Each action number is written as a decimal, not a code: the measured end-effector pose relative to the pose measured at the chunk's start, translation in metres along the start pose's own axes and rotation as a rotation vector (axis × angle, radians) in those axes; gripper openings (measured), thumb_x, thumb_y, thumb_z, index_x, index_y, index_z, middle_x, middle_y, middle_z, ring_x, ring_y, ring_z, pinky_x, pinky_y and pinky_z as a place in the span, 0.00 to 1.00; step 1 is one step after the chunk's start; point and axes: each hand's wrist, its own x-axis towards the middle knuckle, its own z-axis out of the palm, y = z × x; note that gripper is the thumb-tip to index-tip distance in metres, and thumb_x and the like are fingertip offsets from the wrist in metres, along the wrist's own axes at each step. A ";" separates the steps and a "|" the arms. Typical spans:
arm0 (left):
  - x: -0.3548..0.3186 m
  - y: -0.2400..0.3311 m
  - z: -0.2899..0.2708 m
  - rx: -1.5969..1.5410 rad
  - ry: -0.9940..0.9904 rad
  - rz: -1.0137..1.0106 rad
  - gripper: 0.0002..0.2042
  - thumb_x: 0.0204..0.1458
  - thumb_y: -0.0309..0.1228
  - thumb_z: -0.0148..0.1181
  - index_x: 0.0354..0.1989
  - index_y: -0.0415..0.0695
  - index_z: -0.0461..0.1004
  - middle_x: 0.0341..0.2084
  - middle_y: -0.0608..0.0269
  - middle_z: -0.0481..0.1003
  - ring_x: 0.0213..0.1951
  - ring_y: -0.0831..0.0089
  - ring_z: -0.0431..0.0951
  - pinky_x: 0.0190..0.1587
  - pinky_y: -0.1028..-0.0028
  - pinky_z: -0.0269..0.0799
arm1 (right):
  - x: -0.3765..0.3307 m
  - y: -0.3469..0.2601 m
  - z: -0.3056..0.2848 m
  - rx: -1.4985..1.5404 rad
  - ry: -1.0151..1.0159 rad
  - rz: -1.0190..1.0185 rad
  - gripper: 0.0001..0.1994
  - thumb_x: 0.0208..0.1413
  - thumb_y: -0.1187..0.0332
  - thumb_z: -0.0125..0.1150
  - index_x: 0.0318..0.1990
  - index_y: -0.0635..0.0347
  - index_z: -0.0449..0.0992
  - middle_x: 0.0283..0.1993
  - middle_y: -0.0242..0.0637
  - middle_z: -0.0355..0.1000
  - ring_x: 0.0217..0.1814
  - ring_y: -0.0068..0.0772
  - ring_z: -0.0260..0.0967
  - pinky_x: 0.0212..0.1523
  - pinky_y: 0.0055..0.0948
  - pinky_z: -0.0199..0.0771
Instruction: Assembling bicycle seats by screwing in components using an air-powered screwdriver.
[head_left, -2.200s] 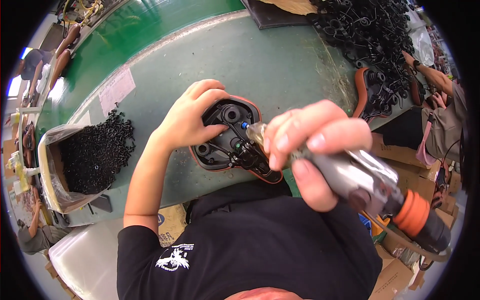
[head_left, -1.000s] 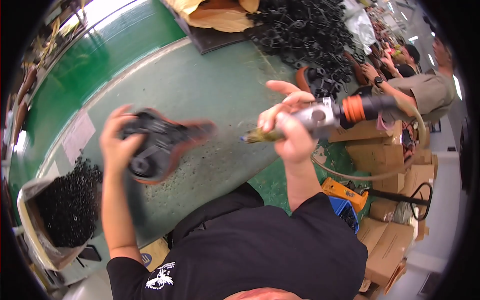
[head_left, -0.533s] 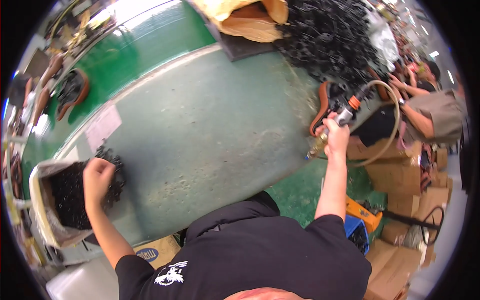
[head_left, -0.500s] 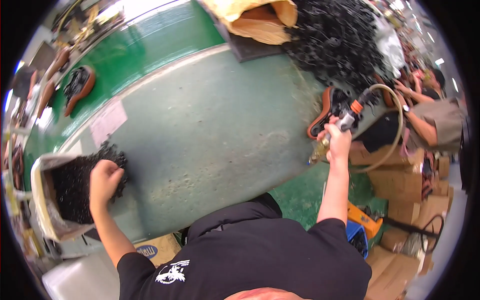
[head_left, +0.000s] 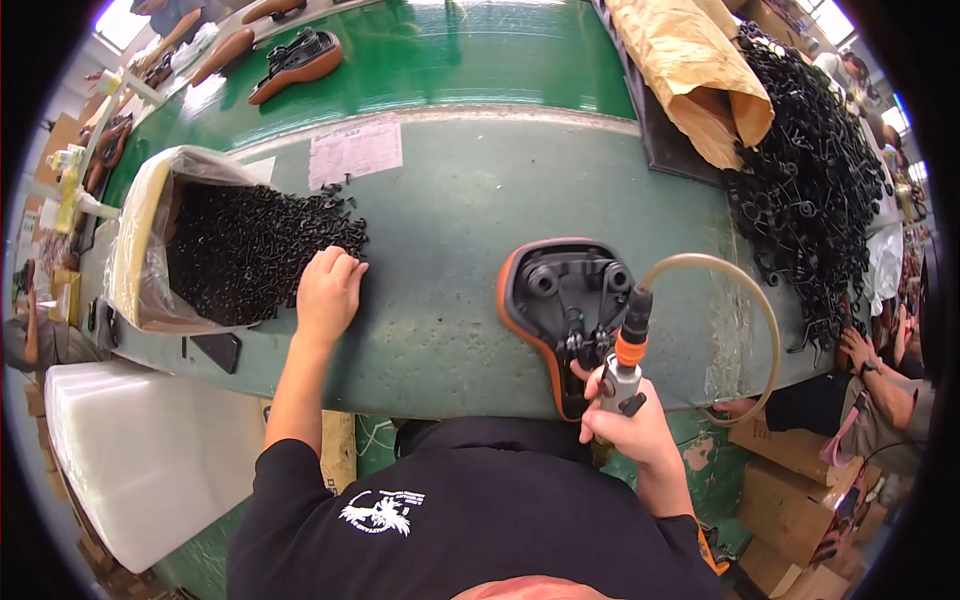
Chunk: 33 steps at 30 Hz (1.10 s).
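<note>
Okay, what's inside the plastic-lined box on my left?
Small black screws lie heaped in the plastic-lined box and spill out by your left hand; whatever is beneath them is covered.

Item: saddle (head_left: 577,285), one. Lies underside up on the green surface (head_left: 440,300), wide end away from the wearer, narrow nose at the near edge. Orange-brown sides, black underside, two round dark fittings at the wide end.

Item: driver tool (head_left: 629,352), one. Silver body, orange collar, black rear end, tan hose (head_left: 700,260) looping to the right. Held in the right grip (head_left: 628,425), rear end away from the wearer, beside and partly over the saddle; working end mostly hidden.

Item: small black screws (head_left: 255,250), many. Loose heap spilling from a plastic-lined box (head_left: 130,250); left grip (head_left: 330,290) at its near right edge, fingers bunched, contents hidden.
</note>
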 end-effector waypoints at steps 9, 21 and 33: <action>-0.013 0.134 -0.014 -1.947 -0.436 -0.527 0.09 0.69 0.22 0.61 0.54 0.39 0.75 0.38 0.54 0.82 0.35 0.69 0.84 0.42 0.69 0.83 | 0.004 -0.073 0.031 0.235 -0.104 -0.797 0.18 0.56 0.73 0.68 0.49 0.61 0.66 0.49 0.54 0.75 0.26 0.33 0.75 0.33 0.36 0.81; -0.013 0.191 0.020 -2.161 -0.455 -0.322 0.09 0.67 0.21 0.65 0.51 0.32 0.84 0.46 0.48 0.82 0.40 0.62 0.86 0.41 0.68 0.84 | 0.032 -0.083 0.047 0.177 -0.283 -1.216 0.15 0.61 0.77 0.60 0.51 0.57 0.63 0.47 0.44 0.71 0.29 0.34 0.78 0.36 0.39 0.84; 0.023 0.175 0.056 -0.769 0.053 -0.147 0.40 0.45 0.42 0.84 0.63 0.34 0.72 0.67 0.40 0.70 0.69 0.47 0.70 0.70 0.54 0.68 | 0.037 -0.095 0.032 -0.112 -0.196 -1.291 0.18 0.60 0.81 0.60 0.54 0.57 0.63 0.49 0.48 0.71 0.34 0.35 0.77 0.41 0.44 0.83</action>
